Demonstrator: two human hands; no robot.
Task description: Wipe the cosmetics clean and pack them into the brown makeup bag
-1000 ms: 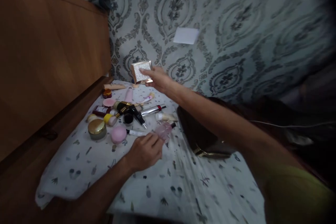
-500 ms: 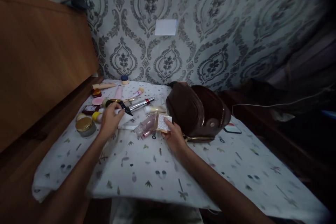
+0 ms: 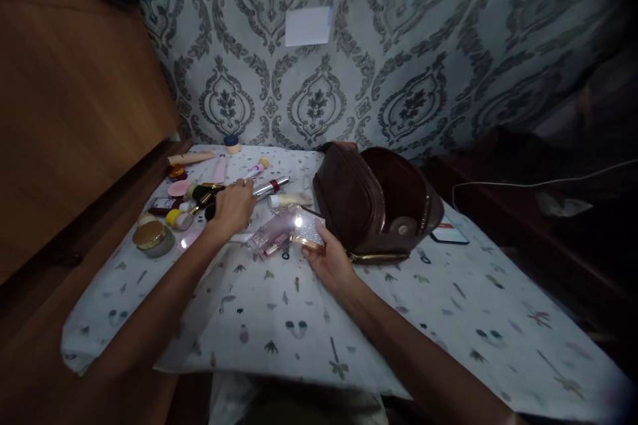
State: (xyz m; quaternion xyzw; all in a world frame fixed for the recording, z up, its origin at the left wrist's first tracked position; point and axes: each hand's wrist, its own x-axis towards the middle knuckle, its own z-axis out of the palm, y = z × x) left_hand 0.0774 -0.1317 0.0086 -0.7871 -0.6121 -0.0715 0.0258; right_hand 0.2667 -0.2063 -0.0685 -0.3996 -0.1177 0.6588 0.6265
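My right hand (image 3: 331, 255) grips a square, glittery silver compact (image 3: 310, 228) by its right edge, thumb on top, just in front of the brown bag. Beside the compact lie a clear pinkish bottle (image 3: 272, 229) and a small pink tube (image 3: 276, 247). Over the scattered cosmetics, my left hand (image 3: 235, 206) has its fingers curled downward; whatever they hold is hidden. Close to those fingers are a silver tube with a red band (image 3: 272, 188) and dark makeup brushes (image 3: 205, 192). A cream tube with a white cap (image 3: 289, 200) rests between the two hands.
The brown bag (image 3: 349, 206) stands with its top unzipped. Left are a gold-lidded jar (image 3: 150, 236), a yellow-capped bottle (image 3: 178, 219) and a pink round piece (image 3: 178, 188). A phone (image 3: 450, 231) lies right of the bag. A wooden cabinet (image 3: 80, 99) borders the left side.
My left hand has moved right and slightly up across the cosmetics, and the white item it held no longer shows. My right hand keeps the compact, which now reflects a bright light.
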